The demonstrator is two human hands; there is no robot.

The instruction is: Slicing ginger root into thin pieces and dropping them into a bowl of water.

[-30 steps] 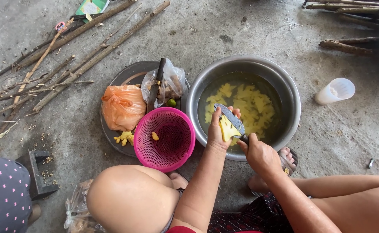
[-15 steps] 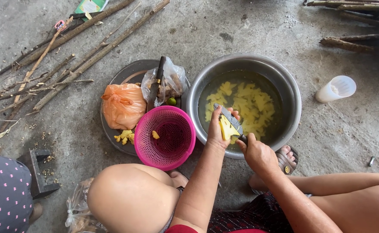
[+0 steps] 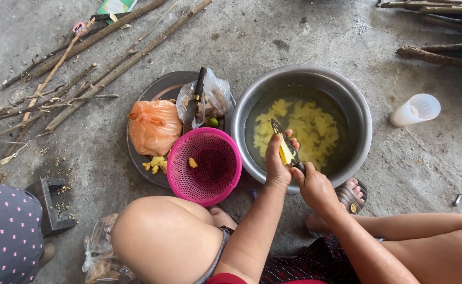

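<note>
Knife (image 3: 286, 141) now angled lower across the yellow piece (image 3: 284, 154) gripped in left hand (image 3: 276, 165) fingers, right hand (image 3: 315, 185) clenched on handle, above the steel bowl (image 3: 360, 113) already holding many cut pieces (image 3: 315, 123); one remains in hand.

Metal basin (image 3: 357, 105) at centre right on concrete floor (image 3: 273, 37), holding water with cut pieces (image 3: 315, 123). Left of basin: round tray (image 3: 157, 89) carrying tied bag (image 3: 154, 126), clear bag (image 3: 215, 97) with second knife (image 3: 194, 100) across it, small scraps (image 3: 155, 164). Mesh basket (image 3: 204, 165) on tray's near right edge, touching basin. Over basin's near rim: left hand (image 3: 278, 163) gripping a piece (image 3: 284, 153), right hand (image 3: 315, 184) just right of it with knife (image 3: 284, 139) against that piece. Sticks (image 3: 110, 58) far left. Cup (image 3: 415, 109) right of basin.
</note>
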